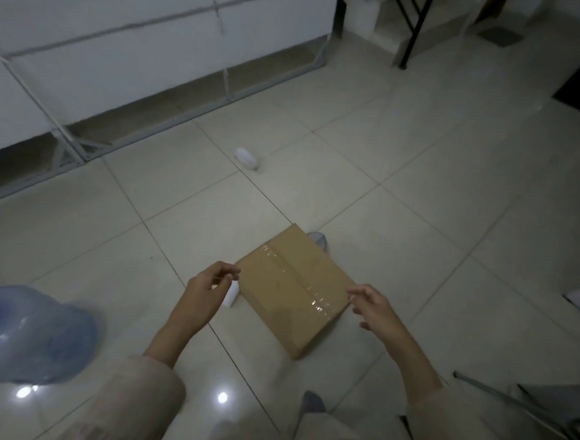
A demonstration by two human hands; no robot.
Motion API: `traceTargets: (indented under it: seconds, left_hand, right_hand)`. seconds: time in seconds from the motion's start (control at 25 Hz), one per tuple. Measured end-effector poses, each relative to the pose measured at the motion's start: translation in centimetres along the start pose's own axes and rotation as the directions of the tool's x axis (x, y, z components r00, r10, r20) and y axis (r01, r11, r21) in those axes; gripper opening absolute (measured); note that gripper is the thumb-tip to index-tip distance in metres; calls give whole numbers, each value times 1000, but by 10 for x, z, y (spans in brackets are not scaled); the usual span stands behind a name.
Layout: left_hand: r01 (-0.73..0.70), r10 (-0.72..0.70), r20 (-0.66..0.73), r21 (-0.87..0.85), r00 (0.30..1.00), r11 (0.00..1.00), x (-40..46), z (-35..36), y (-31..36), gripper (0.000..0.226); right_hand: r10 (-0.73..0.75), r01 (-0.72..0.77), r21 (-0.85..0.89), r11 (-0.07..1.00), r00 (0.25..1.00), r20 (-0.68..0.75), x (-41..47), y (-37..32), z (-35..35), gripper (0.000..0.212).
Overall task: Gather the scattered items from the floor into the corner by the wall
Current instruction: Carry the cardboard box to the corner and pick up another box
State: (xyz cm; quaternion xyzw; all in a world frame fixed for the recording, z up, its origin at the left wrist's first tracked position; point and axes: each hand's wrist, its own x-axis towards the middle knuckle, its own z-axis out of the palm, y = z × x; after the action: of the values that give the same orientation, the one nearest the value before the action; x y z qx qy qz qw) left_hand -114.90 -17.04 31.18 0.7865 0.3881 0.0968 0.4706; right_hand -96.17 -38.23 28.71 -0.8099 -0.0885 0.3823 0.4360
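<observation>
Both hands, left hand [210,288] and right hand [373,306], hover loosely apart, empty, flanking cardboard box [294,289], its long axis diagonal, equally near.

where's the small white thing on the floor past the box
In the head view the small white object lies on the floor tiles above and left of the cardboard box, out in the open a little in front of the white cabinet's base.

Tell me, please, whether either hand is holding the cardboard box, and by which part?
Neither holds it yet. The left hand and right hand hover at opposite corners of the cardboard box, fingers loosely curled, gripping nothing.
</observation>
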Motion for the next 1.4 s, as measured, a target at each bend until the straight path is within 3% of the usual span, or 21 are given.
traceTargets:
  seconds: [0.2,0.44,0.76,0.92,1.04,1.16,1.24,1.4]
  left_hand:
    - [50,-53,105,32,993,998,29,47,8,21]
    - [11,-42,213,146,976,989,126,78,-7,22]
    - [-118,-36,409,345,912,931,299,165,-128,33]
    - [-106,-115,368,528,923,843,354,212,-209,55]
    - [-43,-176,291,615,941,788,378,240,-259,76]
    - [137,-296,203,560,934,817,398,255,-282,90]
    - [212,-358,239,478,903,853,406,258,-282,85]
    - [189,-333,281,438,900,879,399,244,-277,62]
  right_hand:
    - [139,-136,62,989,989,-55,29,31,-26,20]
    - [318,-258,261,930,923,-218,92,72,0,37]
    - [550,-365,477,800,764,-337,228,160,92,51]
    - [613,-417,496,762,711,-345,280,216,134,63]
    - [628,-410,511,755,677,-384,305,240,157,54]
    - [641,-404,532,744,655,-399,322,252,167,55]
    - [652,-417,527,741,637,-413,325,256,167,56]
    - [653,-389,556,735,625,-427,320,246,160,57]
